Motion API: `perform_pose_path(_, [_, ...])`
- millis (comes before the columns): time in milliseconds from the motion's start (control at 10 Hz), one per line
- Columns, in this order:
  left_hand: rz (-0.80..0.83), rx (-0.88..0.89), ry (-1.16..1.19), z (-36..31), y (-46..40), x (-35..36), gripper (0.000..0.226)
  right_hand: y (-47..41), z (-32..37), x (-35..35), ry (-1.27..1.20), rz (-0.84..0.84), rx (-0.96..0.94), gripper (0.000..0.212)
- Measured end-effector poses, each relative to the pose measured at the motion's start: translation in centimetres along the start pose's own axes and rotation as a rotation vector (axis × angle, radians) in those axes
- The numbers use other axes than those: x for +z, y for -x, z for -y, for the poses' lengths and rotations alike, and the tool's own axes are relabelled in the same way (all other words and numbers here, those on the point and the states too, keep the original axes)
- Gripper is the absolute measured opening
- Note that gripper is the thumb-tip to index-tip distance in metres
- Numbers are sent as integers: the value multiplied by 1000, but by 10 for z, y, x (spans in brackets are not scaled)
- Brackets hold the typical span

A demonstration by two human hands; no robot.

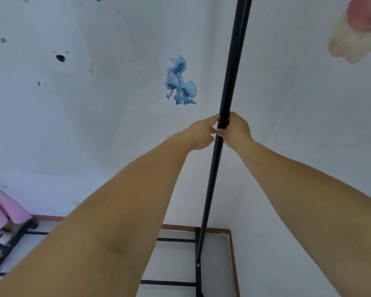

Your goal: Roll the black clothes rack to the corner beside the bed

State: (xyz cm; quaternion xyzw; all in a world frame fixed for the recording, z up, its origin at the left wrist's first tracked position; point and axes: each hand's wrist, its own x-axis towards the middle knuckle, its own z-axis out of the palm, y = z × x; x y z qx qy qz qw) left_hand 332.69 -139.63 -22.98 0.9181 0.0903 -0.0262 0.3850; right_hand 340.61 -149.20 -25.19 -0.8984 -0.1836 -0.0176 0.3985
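Black clothes rack stands in the wall corner, its upright pole w/ long axis near vertical, top leaning slightly right, base bars flat on the floor. Both hands at mid-pole: right hand wrapped around it, left hand pinching it from the left side. Pink cloth far left.

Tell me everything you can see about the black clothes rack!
The black clothes rack looks like thin, smooth metal. One long upright pole runs from the top of the picture down to a low base of flat crossbars near the floor, tucked into the wall corner. The pole appears tilted. The left hand and right hand both grip it midway, fingers wrapped around it.
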Motion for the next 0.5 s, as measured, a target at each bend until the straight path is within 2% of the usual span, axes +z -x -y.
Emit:
perform_pose_path(200, [51, 57, -77, 0, 30, -2, 66, 29, 6, -11, 40, -26, 69, 33])
perform_pose_path(300, [48, 72, -125, 3, 55, -9, 66, 53, 19, -18, 148, 27, 120, 34])
perform_pose_path(500, [-2, 122, -224, 7, 112, -29, 69, 104, 45, -19, 215, 38, 92, 45])
